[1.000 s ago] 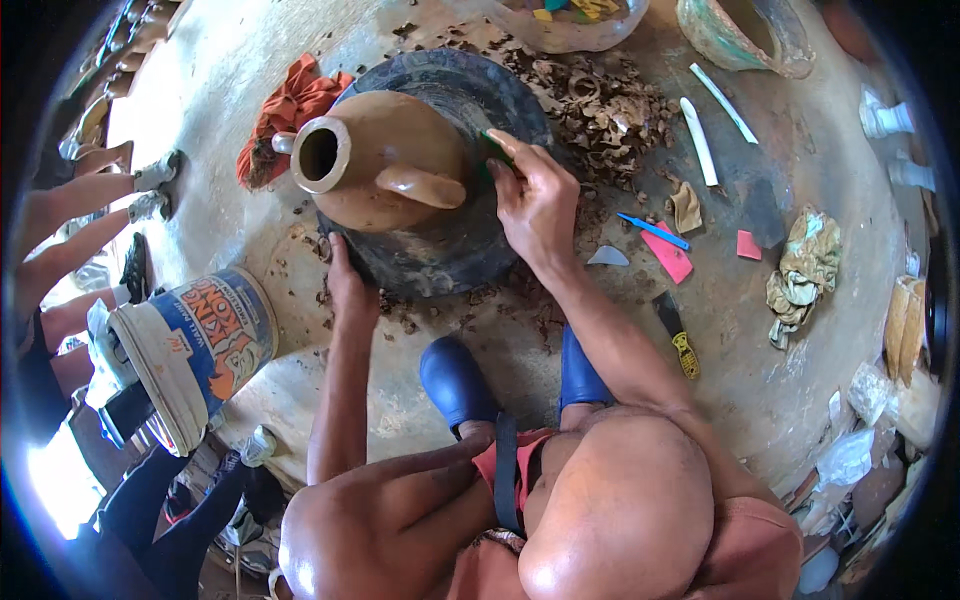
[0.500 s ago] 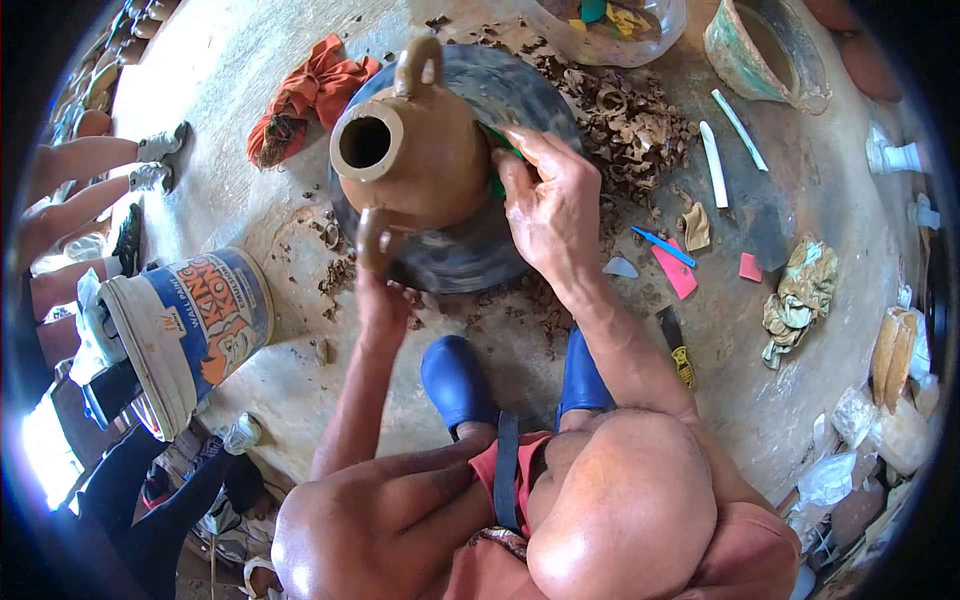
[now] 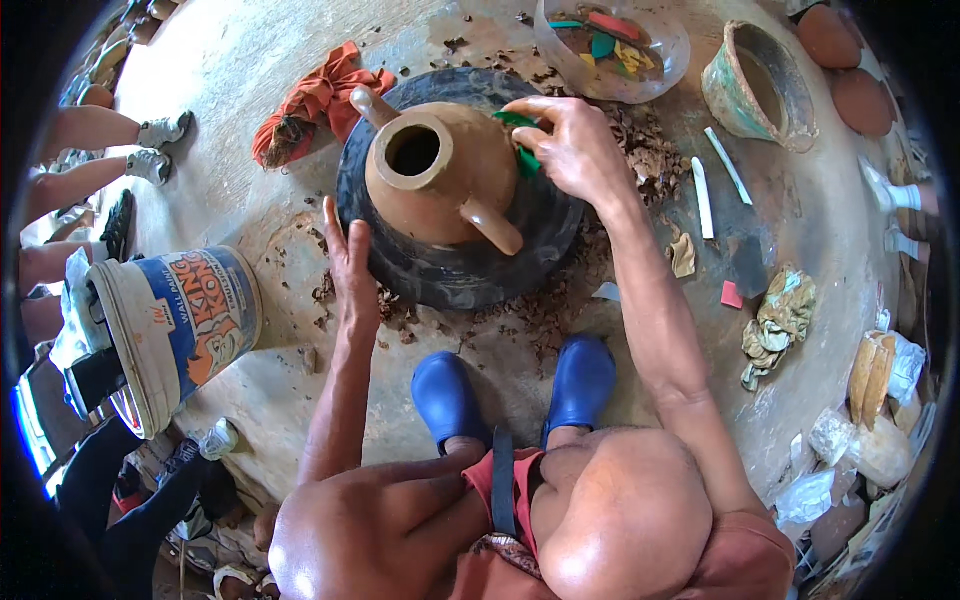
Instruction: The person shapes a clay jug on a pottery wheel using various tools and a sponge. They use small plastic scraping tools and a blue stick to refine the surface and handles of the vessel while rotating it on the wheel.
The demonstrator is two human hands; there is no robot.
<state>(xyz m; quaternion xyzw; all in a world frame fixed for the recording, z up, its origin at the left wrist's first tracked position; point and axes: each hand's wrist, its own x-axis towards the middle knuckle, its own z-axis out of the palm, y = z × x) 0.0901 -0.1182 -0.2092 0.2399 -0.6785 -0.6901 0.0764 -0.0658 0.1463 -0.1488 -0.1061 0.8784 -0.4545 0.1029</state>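
Note:
A brown clay pot (image 3: 445, 205) with a round mouth and two side handles stands upright on a dark potter's wheel (image 3: 430, 287). One handle (image 3: 374, 106) points to the far left, the other handle (image 3: 492, 228) to the near right. My right hand (image 3: 585, 155) is closed on a thin green scraper (image 3: 527, 160) at the pot's right side; whether it touches the wall I cannot tell. My left hand (image 3: 350, 270) holds nothing, its fingers stretched at the wheel's left edge, apart from the pot.
Clay shavings (image 3: 650, 160) lie right of the wheel. A clear basin (image 3: 660, 85) with coloured pieces and a green-stained bucket (image 3: 718, 95) stand behind. White sticks (image 3: 703, 200) and a crumpled cloth (image 3: 778, 325) lie right, a red cloth (image 3: 335, 90) far left, a paint bucket (image 3: 215, 310) left.
The wheel has turned the pot, so its handles sit at new places. My left hand has come up with fingers stretched. My right hand remains by the pot's right side with the green scraper.

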